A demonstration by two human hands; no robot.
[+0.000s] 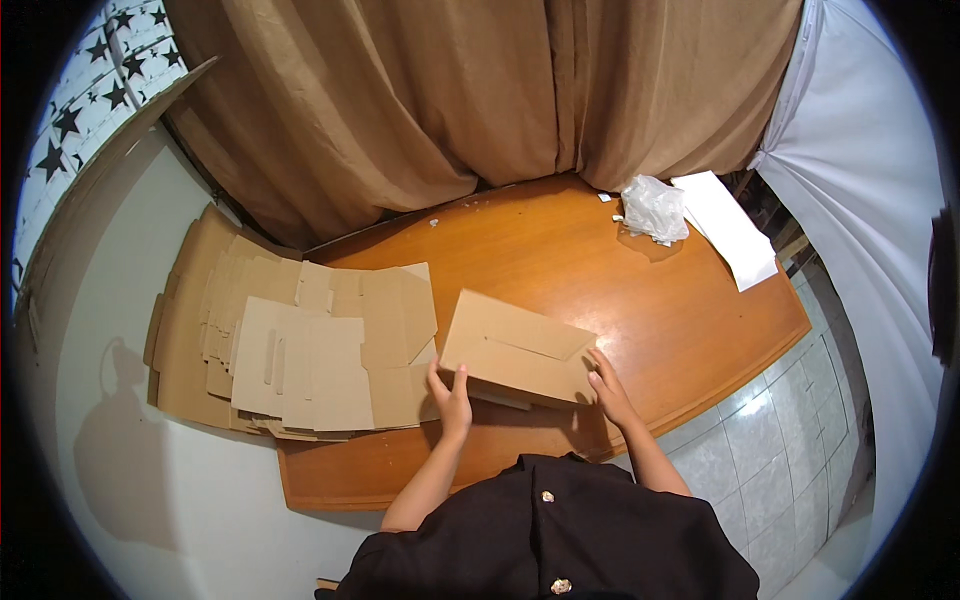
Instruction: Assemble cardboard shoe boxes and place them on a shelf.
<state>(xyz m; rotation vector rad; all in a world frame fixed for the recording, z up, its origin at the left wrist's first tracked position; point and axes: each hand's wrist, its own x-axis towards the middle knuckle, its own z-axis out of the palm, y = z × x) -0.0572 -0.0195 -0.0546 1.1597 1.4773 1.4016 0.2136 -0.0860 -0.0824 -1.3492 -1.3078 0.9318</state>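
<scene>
On the table, near edge: a folded cardboard box (518, 348) is being gripped from both sides, directly in front of the person.
Left hand (451, 395): is being pressed against the box's lower-left corner, fingers curled up over the cardboard edge, thumb alongside; closed on the box.
Right hand (609, 388): is being held at the box's lower-right corner, fingers spread flat along the side edge, touching it; resting on the box, not wrapped around it.
Box vs hands: the box is being kept between the two hands, its bulk lying just beyond the fingertips, away from the body; the lower edge is being spanned hand to hand.
Box pose: is being held slightly tilted, long side running left-low to right-high across the view; a flap seam is being shown on the top face.
Flat stack (290, 345): a pile of unfolded cardboard blanks is lying to the person's left, just beside the left hand, partly overhanging the table's left edge; touching or not cannot be told.
Table (660, 320): an orange-brown wooden top with a rounded right corner is being used as the work surface.
Far side: a crumpled clear plastic bag (654, 208) and a white sheet (728, 228) are lying well apart from the box, near the brown curtain (480, 90).
Floor: pale tiles (780, 450) are being seen to the right of the table.
</scene>
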